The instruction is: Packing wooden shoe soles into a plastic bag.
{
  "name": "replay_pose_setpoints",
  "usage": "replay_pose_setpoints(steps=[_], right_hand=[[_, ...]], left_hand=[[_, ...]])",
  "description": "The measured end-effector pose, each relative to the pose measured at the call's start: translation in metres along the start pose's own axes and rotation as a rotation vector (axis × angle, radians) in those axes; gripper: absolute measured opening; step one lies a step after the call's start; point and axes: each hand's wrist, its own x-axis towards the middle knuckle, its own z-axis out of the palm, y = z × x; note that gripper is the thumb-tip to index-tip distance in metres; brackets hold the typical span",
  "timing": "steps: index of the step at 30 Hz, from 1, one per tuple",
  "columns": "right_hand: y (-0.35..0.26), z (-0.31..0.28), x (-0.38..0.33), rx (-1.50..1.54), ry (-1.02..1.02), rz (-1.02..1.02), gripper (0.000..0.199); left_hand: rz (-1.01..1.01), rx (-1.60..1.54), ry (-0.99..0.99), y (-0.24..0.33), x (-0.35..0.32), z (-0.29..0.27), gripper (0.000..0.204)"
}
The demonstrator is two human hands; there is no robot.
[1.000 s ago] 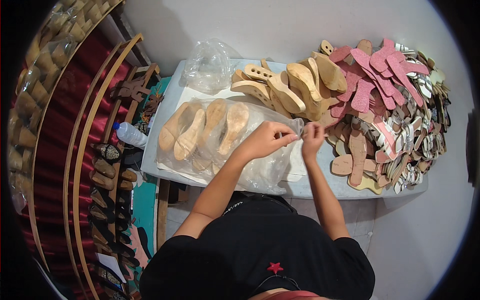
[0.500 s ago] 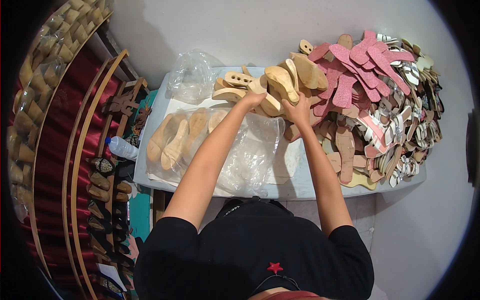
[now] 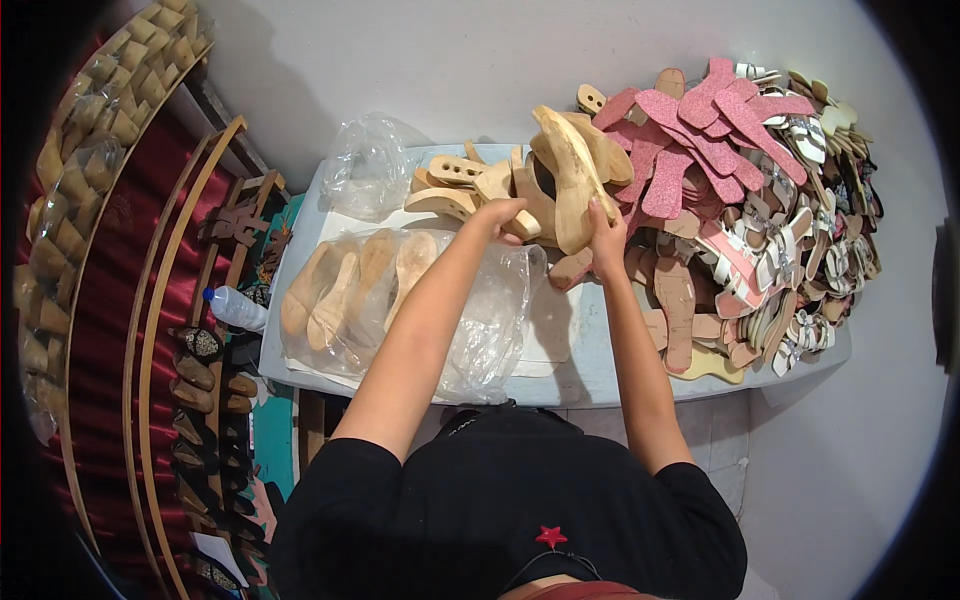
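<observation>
**Right hand point(image 3: 607, 240) grips a long wooden sole point(image 3: 568, 180)**

We see the right hand closed around the lower edge of the sole, thumb on top; its other fingers are hidden behind the wood. The sole is smooth, pale and curved, tilted up and away from the hand. The left hand point(image 3: 505, 220) is closed on the near end of a second wooden piece point(image 3: 497, 184), though its fingertips are partly tucked out of our sight.

Just beyond both hands lie more carved blocks, one with a row of dark round holes point(image 3: 462, 170); the raised sole covers some of them. Nearer than the left hand, a clear, wrinkled plastic bag point(image 3: 490, 320) encloses several rounded wooden soles point(image 3: 330, 310), partly blocked by the left forearm.

To the right of the right hand we find flat, speckled pink cutouts point(image 3: 680, 150), then strappy white sandals point(image 3: 795, 250) overlapping too densely for us to separate. Far left of the hands, bagged wooden blocks point(image 3: 85, 160) are cut off by the dark rim.
</observation>
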Motion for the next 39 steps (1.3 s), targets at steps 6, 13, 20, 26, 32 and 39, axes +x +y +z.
replay_pose_setpoints(steps=[6,13,20,26,32,39], right_hand=[[-0.002,-0.015,0.003,0.317,0.018,0.039,0.044],[-0.041,0.006,0.004,0.580,-0.223,0.140,0.055],[-0.070,0.053,0.001,0.245,-0.045,-0.101,0.065],[-0.085,0.049,-0.017,0.114,-0.127,-0.296,0.068],[-0.101,0.040,-0.028,0.160,-0.244,-0.260,0.061],[-0.096,0.026,-0.039,0.125,-0.315,-0.173,0.061]], left_hand=[[-0.093,-0.218,0.064,0.023,-0.054,-0.035,0.041],[0.135,-0.149,0.036,0.025,-0.128,-0.041,0.047],[0.456,-0.198,0.105,0.021,-0.193,0.034,0.072],[0.554,-0.225,0.065,0.021,-0.214,0.045,0.075],[0.496,-0.191,0.009,0.016,-0.214,0.052,0.077],[0.579,-0.204,0.068,0.005,-0.209,0.061,0.076]])
